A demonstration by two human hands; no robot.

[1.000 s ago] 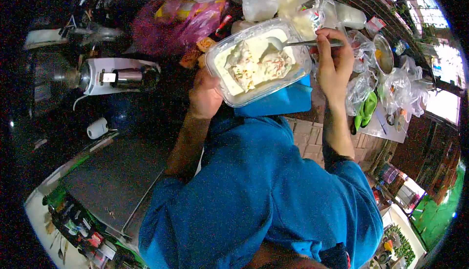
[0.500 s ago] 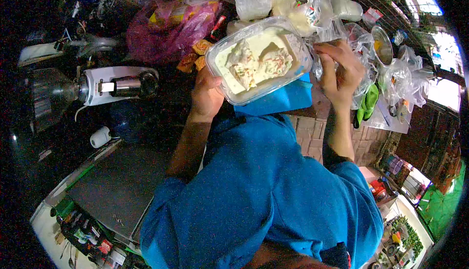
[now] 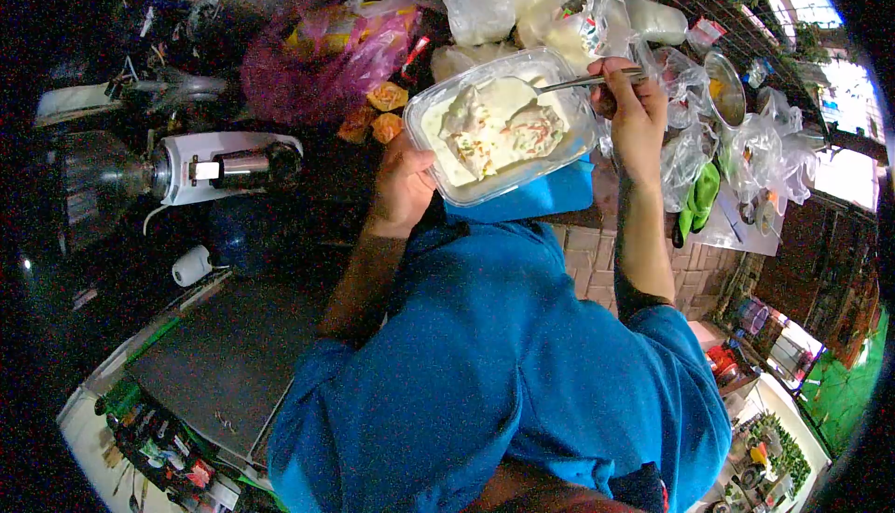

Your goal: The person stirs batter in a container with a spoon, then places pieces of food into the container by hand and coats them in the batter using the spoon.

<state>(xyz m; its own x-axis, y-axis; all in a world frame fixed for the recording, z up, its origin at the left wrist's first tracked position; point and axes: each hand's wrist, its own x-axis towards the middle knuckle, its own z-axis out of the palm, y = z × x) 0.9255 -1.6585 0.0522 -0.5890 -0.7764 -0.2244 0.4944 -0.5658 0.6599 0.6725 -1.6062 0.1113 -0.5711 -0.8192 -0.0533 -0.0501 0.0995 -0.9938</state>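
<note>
My left hand [image 3: 405, 182] grips the left edge of a clear plastic container [image 3: 455, 198], held above a blue item [image 3: 550, 189]. Inside lie lumps of food flecked with orange [image 3: 536, 129] in a thick white cream [image 3: 438, 122]. My right hand [image 3: 634, 112] is closed on the handle of a metal spoon [image 3: 569, 83]. The spoon reaches over the container's right side, and its bowl end is in the cream near the far edge.
A pink plastic bag [image 3: 298, 75] and orange-brown pieces [image 3: 387, 96] are at the far left. Clear plastic bags [image 3: 480, 0] stand behind the container. A metal bowl [image 3: 725, 89] and a green item [image 3: 701, 201] lie to the right; a white blender-like appliance [image 3: 177, 168] is at left.
A spoon now shows in my right hand, its end in the cream. The right hand has shifted slightly left and up, and the container has moved a little right and down.
</note>
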